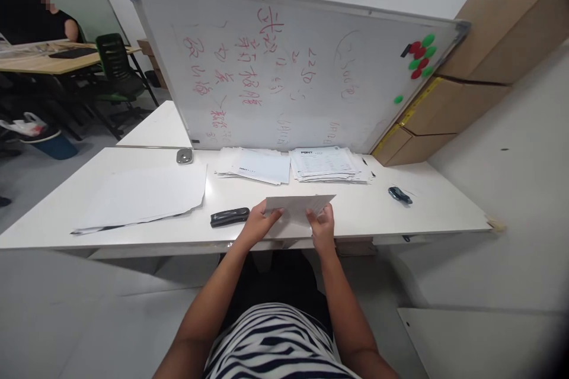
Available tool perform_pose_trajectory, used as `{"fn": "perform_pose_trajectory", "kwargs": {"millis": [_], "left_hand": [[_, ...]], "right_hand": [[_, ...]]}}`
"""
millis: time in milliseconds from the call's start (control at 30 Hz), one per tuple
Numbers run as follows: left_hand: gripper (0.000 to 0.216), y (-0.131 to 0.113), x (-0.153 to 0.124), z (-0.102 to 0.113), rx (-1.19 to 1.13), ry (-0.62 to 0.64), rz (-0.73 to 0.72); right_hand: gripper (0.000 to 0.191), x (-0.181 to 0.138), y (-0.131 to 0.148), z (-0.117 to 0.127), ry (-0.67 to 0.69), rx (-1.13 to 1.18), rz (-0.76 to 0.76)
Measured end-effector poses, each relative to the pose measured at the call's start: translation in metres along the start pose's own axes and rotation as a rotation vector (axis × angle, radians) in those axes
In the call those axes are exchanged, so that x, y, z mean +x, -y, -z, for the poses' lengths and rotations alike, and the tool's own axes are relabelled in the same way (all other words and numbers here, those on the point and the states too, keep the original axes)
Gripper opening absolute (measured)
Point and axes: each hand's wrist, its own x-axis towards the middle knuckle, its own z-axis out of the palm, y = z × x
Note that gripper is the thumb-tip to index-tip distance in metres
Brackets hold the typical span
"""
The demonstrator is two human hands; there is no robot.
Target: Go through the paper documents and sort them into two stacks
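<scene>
Both my hands hold a small stack of white paper sheets (299, 205) upright on edge above the white table (400, 219). My left hand (260, 222) grips its left end with fingers closed. My right hand (323, 226) pinches its right end. A black stapler (229, 217) lies on the table just left of my left hand.
Two paper piles (253, 166) (326, 163) lie behind, under a leaning whiteboard (284, 71). Large white sheets (142, 195) cover the table's left. A grey object (184, 156) and a dark small tool (400, 195) lie on the table. Cardboard boxes (480, 71) stand at right. A person sits far left.
</scene>
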Motion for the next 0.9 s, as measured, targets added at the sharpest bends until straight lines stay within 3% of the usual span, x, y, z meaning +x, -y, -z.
{"fn": "perform_pose_trajectory", "kwargs": {"millis": [133, 233, 333, 400, 500, 567, 667, 733, 833, 900], "left_hand": [[0.038, 0.003, -0.001, 0.002, 0.016, -0.032, -0.005], [0.038, 0.001, -0.001, 0.001, -0.077, -0.113, 0.004], [0.041, -0.002, -0.006, -0.009, -0.315, -0.274, 0.052], [0.045, -0.004, -0.011, -0.022, -0.503, -0.362, 0.097], [0.047, -0.005, -0.019, -0.044, -0.67, -0.38, 0.151], [0.042, -0.003, -0.025, -0.054, -0.672, -0.349, 0.176], [0.04, 0.002, -0.037, -0.057, -0.565, -0.254, 0.169], [0.048, 0.007, -0.048, -0.048, -0.409, -0.265, 0.098], [0.063, 0.011, -0.058, -0.017, -0.033, -0.386, -0.107], [0.058, 0.014, -0.055, 0.012, 0.314, -0.426, -0.248]], "right_hand": [[0.051, -0.007, -0.011, 0.007, 0.026, -0.19, -0.08], [0.062, -0.017, -0.019, 0.014, -0.045, -0.297, -0.13], [0.068, -0.036, -0.021, 0.016, -0.125, -0.191, -0.165], [0.064, -0.052, -0.016, 0.015, -0.072, -0.061, -0.2], [0.051, -0.074, -0.004, 0.013, 0.072, 0.049, -0.273], [0.045, -0.083, 0.001, 0.014, 0.078, 0.041, -0.304], [0.042, -0.085, -0.001, 0.022, -0.029, -0.057, -0.339], [0.04, -0.082, -0.008, 0.034, -0.095, -0.129, -0.376], [0.037, -0.077, -0.016, 0.056, -0.166, -0.139, -0.444], [0.035, -0.075, -0.018, 0.067, -0.206, -0.094, -0.486]]}}
